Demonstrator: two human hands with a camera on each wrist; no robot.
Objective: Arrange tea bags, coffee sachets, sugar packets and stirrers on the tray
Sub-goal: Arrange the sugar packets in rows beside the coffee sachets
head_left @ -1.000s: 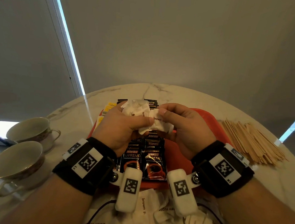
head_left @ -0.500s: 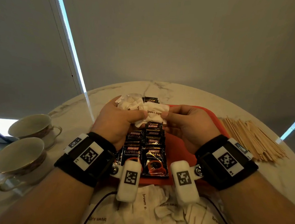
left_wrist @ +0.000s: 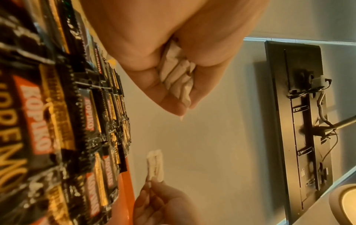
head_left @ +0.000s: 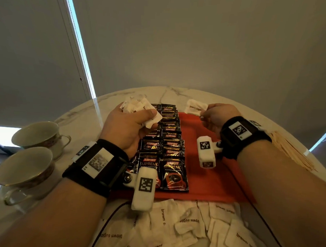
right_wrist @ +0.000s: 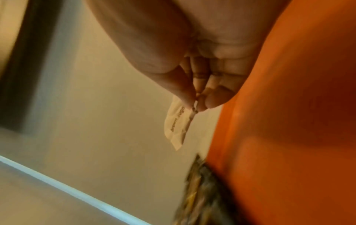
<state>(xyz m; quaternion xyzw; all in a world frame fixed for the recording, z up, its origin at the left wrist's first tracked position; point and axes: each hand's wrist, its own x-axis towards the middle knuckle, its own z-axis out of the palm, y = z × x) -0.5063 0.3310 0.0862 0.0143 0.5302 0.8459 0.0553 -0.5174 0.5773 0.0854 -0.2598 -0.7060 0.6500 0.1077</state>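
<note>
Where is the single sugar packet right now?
Head view: the single sugar packet is pinched in the right hand, above the far right part of the red tray, right of the coffee sachets.

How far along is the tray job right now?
Done: coffee sachets are lined up on the tray. In hand: left hand grips a sugar bunch; right hand pinches one packet. Left: loose sugar and stirrers off-tray.

Coffee sachets (head_left: 165, 147) on tray (head_left: 212, 174) left; stirrers (head_left: 291, 153) right of tray.
</note>
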